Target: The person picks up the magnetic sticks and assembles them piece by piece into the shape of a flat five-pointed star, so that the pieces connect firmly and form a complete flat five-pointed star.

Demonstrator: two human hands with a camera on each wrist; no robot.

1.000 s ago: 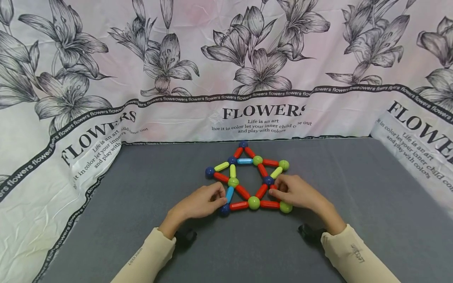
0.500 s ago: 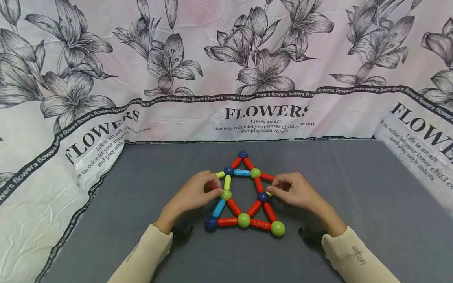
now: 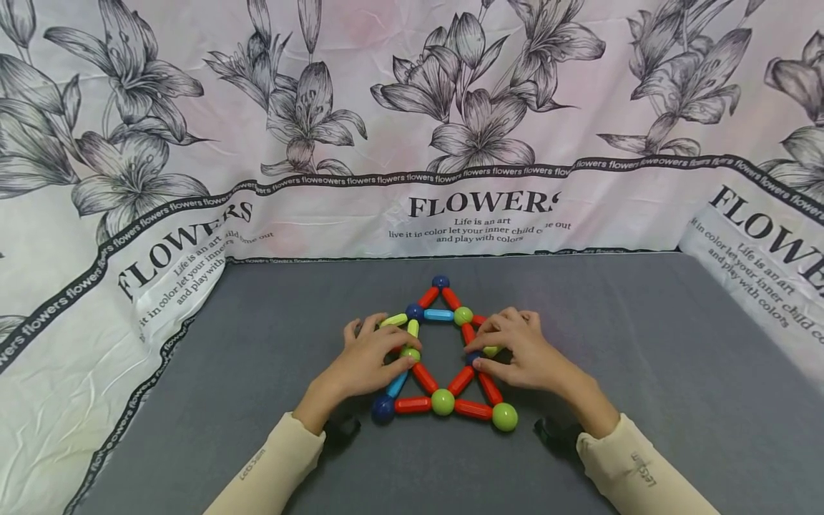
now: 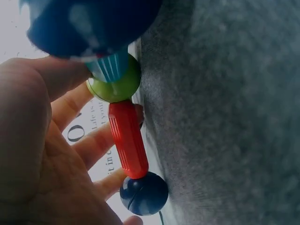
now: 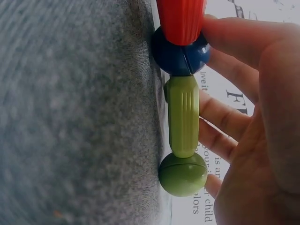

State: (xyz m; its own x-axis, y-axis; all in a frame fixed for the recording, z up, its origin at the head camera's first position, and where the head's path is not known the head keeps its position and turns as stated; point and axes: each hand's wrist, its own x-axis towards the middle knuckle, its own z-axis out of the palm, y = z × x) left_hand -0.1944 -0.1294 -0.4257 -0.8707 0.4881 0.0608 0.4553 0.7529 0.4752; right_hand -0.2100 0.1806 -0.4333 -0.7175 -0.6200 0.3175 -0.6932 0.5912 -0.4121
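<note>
A flat figure built of coloured rods and balls lies on the grey table, with a blue ball (image 3: pixel 440 282) at its far tip. My left hand (image 3: pixel 363 363) reaches in from the left; its thumb and index finger pinch a green ball (image 3: pixel 410 354), while the other fingers spread over the red rod (image 4: pixel 127 138) leading to a blue ball (image 4: pixel 144 193). From the right, the thumb and index finger of my right hand (image 3: pixel 524 350) pinch another blue ball (image 5: pixel 171 54). Its remaining fingers extend beside a yellow-green rod (image 5: pixel 183 117) and the green ball (image 5: pixel 183 174) at that rod's end.
Nearest me, the figure ends in a blue ball (image 3: pixel 383 408) at left and a green ball (image 3: pixel 505 417) at right, joined by red rods through a middle green ball (image 3: pixel 443 402). A floral cloth (image 3: pixel 476 129) hangs behind the table (image 3: pixel 290 293).
The figure has come nearer me. Both hands went from its near side to its outer corners, then inward onto the inner balls, with their other fingers spreading.
</note>
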